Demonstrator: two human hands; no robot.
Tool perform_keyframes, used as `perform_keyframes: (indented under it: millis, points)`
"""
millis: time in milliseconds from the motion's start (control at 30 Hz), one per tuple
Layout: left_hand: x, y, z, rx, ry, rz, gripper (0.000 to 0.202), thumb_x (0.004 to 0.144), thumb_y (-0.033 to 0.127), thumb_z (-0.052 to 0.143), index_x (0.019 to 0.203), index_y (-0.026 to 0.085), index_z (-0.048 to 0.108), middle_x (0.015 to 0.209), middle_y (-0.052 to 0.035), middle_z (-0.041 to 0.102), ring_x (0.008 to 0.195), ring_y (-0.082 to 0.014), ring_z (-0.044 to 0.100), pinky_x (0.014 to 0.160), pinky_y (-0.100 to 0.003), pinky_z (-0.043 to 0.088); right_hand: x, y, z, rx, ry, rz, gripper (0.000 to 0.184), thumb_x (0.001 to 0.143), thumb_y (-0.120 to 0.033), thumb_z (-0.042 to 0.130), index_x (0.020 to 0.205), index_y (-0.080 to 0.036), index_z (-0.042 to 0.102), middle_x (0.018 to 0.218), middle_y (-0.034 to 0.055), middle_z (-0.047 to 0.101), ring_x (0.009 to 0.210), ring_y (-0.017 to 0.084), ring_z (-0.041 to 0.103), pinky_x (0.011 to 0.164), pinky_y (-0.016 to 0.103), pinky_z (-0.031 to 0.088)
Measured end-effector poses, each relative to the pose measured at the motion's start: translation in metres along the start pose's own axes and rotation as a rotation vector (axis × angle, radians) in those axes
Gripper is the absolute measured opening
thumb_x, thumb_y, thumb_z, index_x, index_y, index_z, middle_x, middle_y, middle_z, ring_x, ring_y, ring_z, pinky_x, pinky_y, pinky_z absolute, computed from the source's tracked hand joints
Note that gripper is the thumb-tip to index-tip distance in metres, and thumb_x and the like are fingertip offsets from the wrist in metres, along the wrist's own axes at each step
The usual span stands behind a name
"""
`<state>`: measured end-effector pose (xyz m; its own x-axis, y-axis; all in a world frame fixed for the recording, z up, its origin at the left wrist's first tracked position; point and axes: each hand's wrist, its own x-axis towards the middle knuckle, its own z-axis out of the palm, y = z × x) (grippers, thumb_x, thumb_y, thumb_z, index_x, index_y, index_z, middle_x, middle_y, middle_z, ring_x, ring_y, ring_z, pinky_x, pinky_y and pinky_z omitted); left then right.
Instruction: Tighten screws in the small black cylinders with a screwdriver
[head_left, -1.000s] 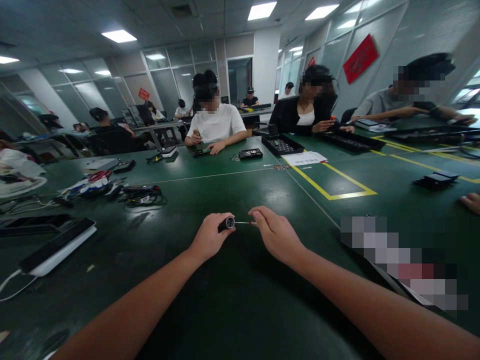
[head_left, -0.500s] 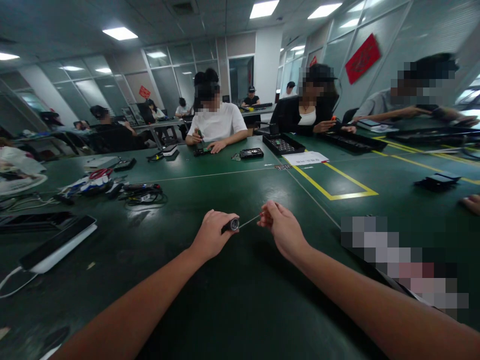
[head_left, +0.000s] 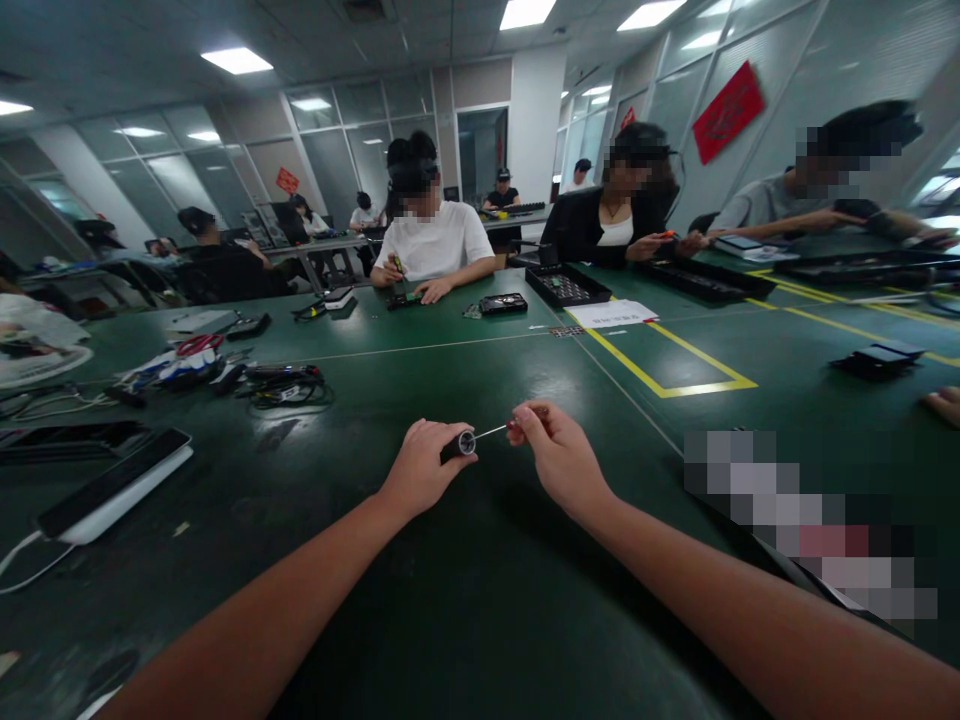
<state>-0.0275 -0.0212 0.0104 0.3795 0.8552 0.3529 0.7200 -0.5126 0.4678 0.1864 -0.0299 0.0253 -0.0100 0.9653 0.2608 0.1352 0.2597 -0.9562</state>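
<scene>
Over the green table (head_left: 465,600), my left hand (head_left: 422,466) is closed round a short black cylindrical handle (head_left: 457,444) with a silver end facing right. A thin metal shaft (head_left: 490,432) with a red end runs from that silver end to my right hand (head_left: 557,455), whose fingertips pinch its red end. Both hands hover close together just above the table surface, near its middle.
A white and black flat device (head_left: 112,495) with a cable lies at left, tangled cables and tools (head_left: 285,385) behind it. Yellow tape lines (head_left: 667,375) mark the table at right. Several people sit working across the table, with black trays (head_left: 566,288) before them.
My right hand has drawn the thin shaft out from the handle and lifted it slightly. The view has tipped a little; my left hand has stayed nearly in place.
</scene>
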Motion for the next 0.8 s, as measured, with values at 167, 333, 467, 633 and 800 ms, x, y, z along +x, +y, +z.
perform_keyframes:
  millis: [167, 333, 467, 633, 800]
  points:
    - [-0.0006, -0.0036, 0.0018, -0.037, -0.007, -0.042, 0.033, 0.089, 0.029, 0.069, 0.121, 0.025, 0.064, 0.110, -0.0044, 0.070, 0.103, -0.0248, 0.060, 0.092, -0.042, 0.047, -0.0031, -0.0062, -0.0035, -0.004, -0.145, -0.005, 0.021, 0.094, -0.040, 0.053, 0.100, -0.021, 0.060, 0.070, -0.0017, 0.062, 0.064, 0.016, 0.060, 0.063, 0.030, 0.048]
    - [-0.0009, -0.0028, 0.0020, -0.045, -0.025, -0.048, 0.033, 0.089, 0.029, 0.069, 0.121, 0.025, 0.065, 0.108, -0.0040, 0.069, 0.101, -0.0242, 0.061, 0.090, -0.040, 0.048, -0.0094, -0.0098, -0.0041, -0.049, -0.168, -0.067, 0.018, 0.094, -0.037, 0.053, 0.098, -0.022, 0.062, 0.072, -0.0023, 0.058, 0.064, 0.015, 0.057, 0.061, 0.029, 0.045]
    - [-0.0007, -0.0024, 0.0025, -0.050, -0.035, -0.039, 0.032, 0.089, 0.028, 0.069, 0.120, 0.026, 0.065, 0.108, -0.0038, 0.069, 0.102, -0.0244, 0.061, 0.091, -0.040, 0.048, -0.0092, -0.0089, -0.0023, -0.173, -0.065, -0.096, 0.039, 0.100, -0.048, 0.040, 0.091, -0.021, 0.067, 0.072, 0.0007, 0.061, 0.062, 0.016, 0.056, 0.061, 0.030, 0.044]
    - [-0.0004, -0.0045, 0.0021, -0.085, 0.006, -0.049, 0.033, 0.089, 0.027, 0.069, 0.121, 0.025, 0.064, 0.112, -0.0045, 0.068, 0.106, -0.0241, 0.062, 0.096, -0.041, 0.047, -0.0075, -0.0071, -0.0028, -0.269, -0.025, -0.107, 0.029, 0.099, -0.036, 0.040, 0.113, -0.022, 0.062, 0.085, 0.0030, 0.067, 0.073, 0.019, 0.062, 0.067, 0.032, 0.047]
    - [-0.0003, -0.0031, 0.0012, -0.086, 0.000, -0.054, 0.033, 0.088, 0.025, 0.071, 0.120, 0.025, 0.064, 0.110, -0.0035, 0.069, 0.105, -0.0235, 0.062, 0.094, -0.040, 0.047, -0.0079, -0.0088, -0.0035, -0.257, -0.064, -0.089, 0.031, 0.101, -0.041, 0.037, 0.101, -0.024, 0.064, 0.076, 0.0012, 0.063, 0.072, 0.019, 0.062, 0.066, 0.031, 0.046]
